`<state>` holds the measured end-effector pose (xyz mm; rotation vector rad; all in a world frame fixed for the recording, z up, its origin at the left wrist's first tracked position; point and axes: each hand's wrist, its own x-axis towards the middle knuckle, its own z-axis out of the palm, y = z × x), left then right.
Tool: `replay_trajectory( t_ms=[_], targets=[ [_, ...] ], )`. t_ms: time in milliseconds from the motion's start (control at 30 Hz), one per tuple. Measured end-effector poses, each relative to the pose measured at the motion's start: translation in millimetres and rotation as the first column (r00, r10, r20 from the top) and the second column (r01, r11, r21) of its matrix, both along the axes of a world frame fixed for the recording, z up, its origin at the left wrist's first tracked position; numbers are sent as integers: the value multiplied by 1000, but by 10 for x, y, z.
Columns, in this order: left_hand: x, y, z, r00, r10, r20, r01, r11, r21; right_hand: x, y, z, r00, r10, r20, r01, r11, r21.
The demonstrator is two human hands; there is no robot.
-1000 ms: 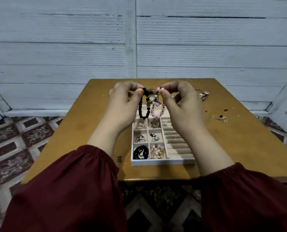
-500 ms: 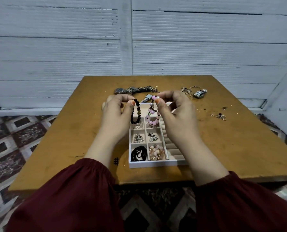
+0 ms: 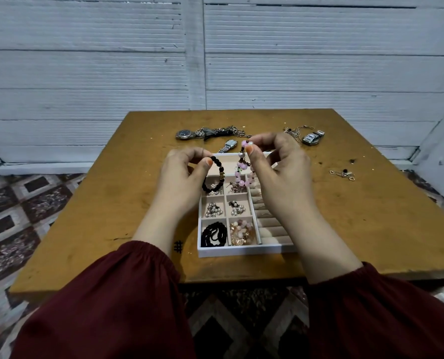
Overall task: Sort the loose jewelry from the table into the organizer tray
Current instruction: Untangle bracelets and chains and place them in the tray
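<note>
Above the white organizer tray on the wooden table: left hand pinching a black bead bracelet, right hand pinching a pink bead bracelet.

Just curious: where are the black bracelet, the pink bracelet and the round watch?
black bracelet (image 3: pixel 220 169), head view, upper beads.
pink bracelet (image 3: pixel 238 174), head view, a pink bead.
round watch (image 3: pixel 184 134), head view, its dial.
</note>
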<state>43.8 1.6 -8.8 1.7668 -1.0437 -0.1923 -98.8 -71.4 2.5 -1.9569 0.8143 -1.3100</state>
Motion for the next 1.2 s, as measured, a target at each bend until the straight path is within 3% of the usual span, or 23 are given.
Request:
replay_trajectory(
  t_ms=[167, 400, 700, 933, 1100, 1200],
  targets=[
    [-17, -20, 2, 994, -12, -105, 11, 1000, -12, -24, -22, -2, 1000, -5, -2, 5, 1000, 8],
    [82, -63, -104, 994, 99, -39, -96, 993, 72, -15, -49, -1, 1000, -13, 25, 13, 1000, -6],
    [89, -32, -164, 994, 106, -33, -99, 979, 177, 13, -38, 1, 1000, -19, 6, 19, 1000, 1],
    [63, -29, -154, 986, 128, 111, -152, 956, 252, 14, -39, 3, 1000, -8, 7, 8, 1000, 25],
    [72, -34, -127, 919, 130, 372, -255, 917, 308, 6, -45, 2, 1000, -7, 15, 7, 1000, 23],
    [70, -58, -105, 916, 122, 382, -261, 905, 337, 5, -43, 8, 1000, -2, 18, 2, 999, 34]
  ],
)
